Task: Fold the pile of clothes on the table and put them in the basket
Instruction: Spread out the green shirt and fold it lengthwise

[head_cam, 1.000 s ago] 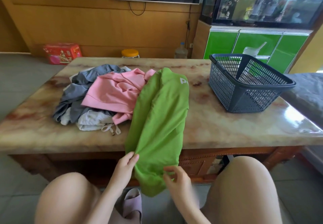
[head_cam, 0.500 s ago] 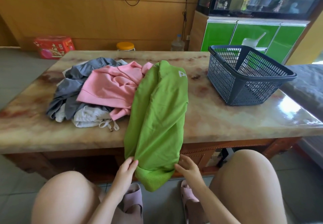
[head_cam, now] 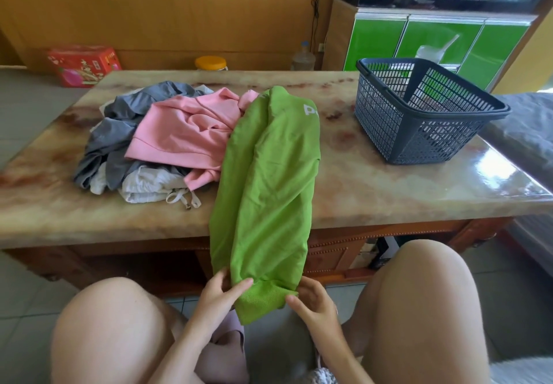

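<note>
Your left hand pinches the left side of the green garment at its ribbed hem, thumb on the front face, fingers tucked behind. Your right hand grips the right side of the same hem, thumb against the ribbed band, fingers curled in behind the cloth. Both hands sit low, between your knees and below the counter edge. Green garment: folded lengthwise into a long narrow strip, upper part lying on the counter, lower part hanging over the near edge down to your hands. White lettering shows near its far end, only partly readable. Rest of the pile lies on the counter just left of it: pink garment on top, touching the green strip along its left edge; grey garment crumpled beneath and further left; white garment at the near side of the pile, with thin straps trailing onto the stone. Basket: dark plastic mesh, upright at the far right of the counter, well apart from the clothes. Beyond the counter, on the floor by the wooden wall: red box and a jar with a yellow lid. Green-fronted cabinet behind the basket.
</note>
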Available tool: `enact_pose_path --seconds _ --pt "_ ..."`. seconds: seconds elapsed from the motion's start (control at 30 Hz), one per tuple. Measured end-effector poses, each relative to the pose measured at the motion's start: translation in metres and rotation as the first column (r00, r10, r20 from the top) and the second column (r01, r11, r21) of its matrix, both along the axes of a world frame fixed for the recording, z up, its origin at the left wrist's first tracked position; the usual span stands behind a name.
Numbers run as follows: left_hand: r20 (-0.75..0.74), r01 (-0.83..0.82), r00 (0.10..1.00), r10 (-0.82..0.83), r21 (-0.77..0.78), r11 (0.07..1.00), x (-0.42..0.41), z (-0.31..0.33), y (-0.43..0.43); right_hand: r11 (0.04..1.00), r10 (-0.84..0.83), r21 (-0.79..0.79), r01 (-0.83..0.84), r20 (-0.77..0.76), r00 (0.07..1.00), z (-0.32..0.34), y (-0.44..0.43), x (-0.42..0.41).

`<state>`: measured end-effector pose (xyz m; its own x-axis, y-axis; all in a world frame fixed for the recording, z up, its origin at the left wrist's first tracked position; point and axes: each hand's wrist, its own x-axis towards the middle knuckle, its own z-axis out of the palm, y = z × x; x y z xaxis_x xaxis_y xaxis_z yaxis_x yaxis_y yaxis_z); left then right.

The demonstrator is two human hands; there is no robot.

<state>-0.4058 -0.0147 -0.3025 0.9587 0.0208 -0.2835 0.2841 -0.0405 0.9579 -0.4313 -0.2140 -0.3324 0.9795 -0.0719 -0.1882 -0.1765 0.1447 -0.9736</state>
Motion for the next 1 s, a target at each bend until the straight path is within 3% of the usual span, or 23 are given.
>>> enact_pose_path --seconds 0.17,0.27,0.4,0.5,0.57,0.67,0.8,0.9,1.0 --pt "0.030 -0.033 0.999 0.031 0.041 0.999 -0.005 0.001 0.007 0.991 -0.008 -0.133 0.019 0.083 0.996 0.005 0.004 -0.014" --pt "0.041 -0.039 0.998 0.038 0.010 0.999 -0.010 0.008 0.007 0.943 -0.052 -0.313 0.111 0.191 0.980 0.014 0.008 -0.017" --pt "0.117 -0.067 0.991 0.062 0.040 0.997 -0.012 0.013 0.014 0.708 0.047 -0.604 0.366 0.556 0.830 0.006 0.011 -0.038" --pt "0.121 -0.084 0.989 0.083 0.006 0.996 -0.015 0.015 0.017 0.617 0.134 -0.652 0.441 0.639 0.757 -0.010 0.014 -0.060" --pt "0.098 -0.053 0.994 0.052 0.004 0.999 -0.016 0.013 0.018 0.618 0.055 -0.650 0.442 0.596 0.801 -0.019 0.016 -0.062" --pt "0.048 -0.031 0.998 0.028 0.069 0.997 -0.015 0.007 0.021 0.713 -0.070 -0.607 0.350 0.435 0.898 -0.021 0.025 -0.055" --pt "0.034 -0.097 0.995 0.093 0.146 0.985 -0.010 0.006 0.022 0.784 -0.091 -0.596 0.172 0.164 0.982 -0.023 0.025 -0.043" --pt "0.066 -0.098 0.994 0.087 0.191 0.977 -0.004 0.005 0.022 0.833 -0.074 -0.553 0.034 -0.052 0.996 -0.014 0.013 -0.036" --pt "0.102 -0.128 0.989 0.110 0.185 0.974 0.003 0.004 0.018 0.876 -0.135 -0.470 0.110 -0.020 0.991 0.015 -0.003 -0.016"
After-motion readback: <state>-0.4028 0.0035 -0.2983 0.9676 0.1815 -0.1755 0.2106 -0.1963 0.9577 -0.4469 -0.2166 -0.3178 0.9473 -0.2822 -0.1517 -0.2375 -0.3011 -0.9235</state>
